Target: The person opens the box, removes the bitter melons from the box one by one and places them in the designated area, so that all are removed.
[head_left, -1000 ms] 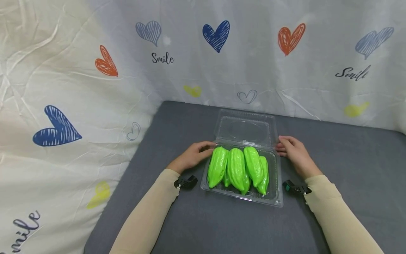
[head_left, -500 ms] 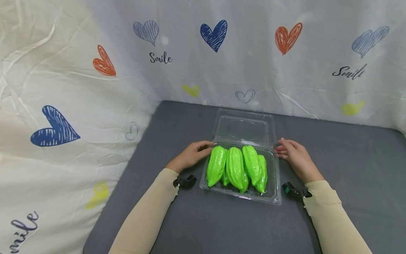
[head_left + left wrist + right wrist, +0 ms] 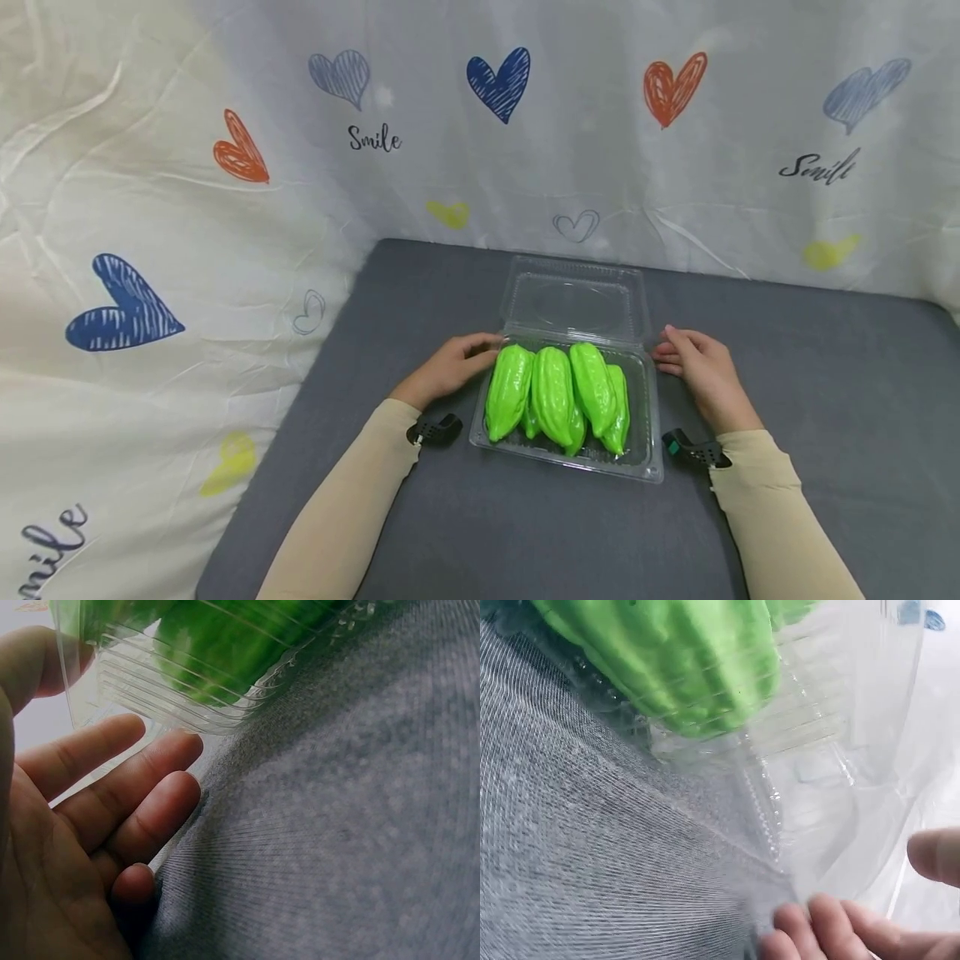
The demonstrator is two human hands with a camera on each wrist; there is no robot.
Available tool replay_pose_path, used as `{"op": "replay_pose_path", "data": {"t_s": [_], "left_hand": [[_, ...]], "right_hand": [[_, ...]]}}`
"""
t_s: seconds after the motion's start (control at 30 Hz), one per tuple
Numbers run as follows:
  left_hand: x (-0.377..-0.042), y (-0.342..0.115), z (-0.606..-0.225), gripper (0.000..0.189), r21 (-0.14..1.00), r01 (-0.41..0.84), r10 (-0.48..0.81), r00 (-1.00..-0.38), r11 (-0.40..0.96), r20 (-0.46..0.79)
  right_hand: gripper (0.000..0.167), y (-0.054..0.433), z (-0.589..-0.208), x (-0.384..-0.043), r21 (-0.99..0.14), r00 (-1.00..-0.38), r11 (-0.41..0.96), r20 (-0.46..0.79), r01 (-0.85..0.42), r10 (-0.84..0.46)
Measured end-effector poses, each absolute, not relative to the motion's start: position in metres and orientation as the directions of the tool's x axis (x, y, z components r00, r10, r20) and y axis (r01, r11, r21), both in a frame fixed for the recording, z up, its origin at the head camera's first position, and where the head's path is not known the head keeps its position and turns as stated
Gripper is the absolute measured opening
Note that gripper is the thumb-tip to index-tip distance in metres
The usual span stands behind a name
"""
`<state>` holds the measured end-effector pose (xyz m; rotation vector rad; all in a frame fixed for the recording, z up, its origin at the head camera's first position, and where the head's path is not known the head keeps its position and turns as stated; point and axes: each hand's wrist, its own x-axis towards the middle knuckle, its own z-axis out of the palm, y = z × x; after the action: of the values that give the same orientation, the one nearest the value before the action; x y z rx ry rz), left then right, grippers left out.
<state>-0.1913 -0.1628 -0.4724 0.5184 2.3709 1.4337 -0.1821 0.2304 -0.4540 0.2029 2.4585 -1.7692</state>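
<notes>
A clear plastic clamshell box (image 3: 570,467) sits on the table, its lid (image 3: 573,304) laid back toward the wall. Several bright green, ridged gourds (image 3: 553,396) lie in the base, some partly hidden under others. My left hand (image 3: 453,364) is at the box's left rim near the hinge. In the left wrist view its thumb is at the clear rim and the extended fingers (image 3: 169,754) reach the outer wall. Beside the right hinge corner is my right hand (image 3: 705,367), its fingers (image 3: 829,915) loosely bent and thumb apart, holding nothing.
The dark grey cloth-covered table (image 3: 465,525) extends around the box. White sheeting (image 3: 600,150) printed with hearts and "Smile" rises along the back and left. Black wrist straps (image 3: 435,430) are worn on both arms.
My right hand has shifted slightly right, away from the box's rim. The left hand, box and gourds keep their places; the whole view drifts slightly.
</notes>
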Motion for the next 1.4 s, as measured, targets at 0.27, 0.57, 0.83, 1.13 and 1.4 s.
{"op": "replay_pose_path", "data": {"t_s": [0.27,0.57,0.83,1.13,1.4], "left_hand": [[-0.191,-0.164,-0.471,0.044,0.886,0.143,0.456,-0.886,0.442,-0.085],[-0.192,-0.164,-0.472,0.043,0.887,0.154,0.465,-0.882,0.436,-0.076],[-0.191,-0.163,-0.471,0.044,0.897,0.134,0.466,-0.881,0.421,-0.087],[-0.19,-0.162,-0.47,0.044,0.9,0.143,0.473,-0.878,0.412,-0.078],[-0.189,-0.162,-0.47,0.042,0.897,0.138,0.464,-0.882,0.421,-0.082]], "right_hand": [[0.055,0.223,-0.436,-0.171,-0.887,-0.981,0.446,-0.03,0.115,0.193],[0.054,0.212,-0.402,-0.154,-0.844,-0.995,0.535,0.022,0.033,0.096],[0.055,0.198,-0.384,-0.141,-0.799,-0.999,0.601,0.04,-0.033,-0.003],[0.064,0.184,-0.379,-0.131,-0.778,-0.995,0.627,-0.035,-0.034,-0.098],[0.068,0.173,-0.382,-0.129,-0.723,-0.978,0.689,-0.102,-0.051,-0.18]]}}
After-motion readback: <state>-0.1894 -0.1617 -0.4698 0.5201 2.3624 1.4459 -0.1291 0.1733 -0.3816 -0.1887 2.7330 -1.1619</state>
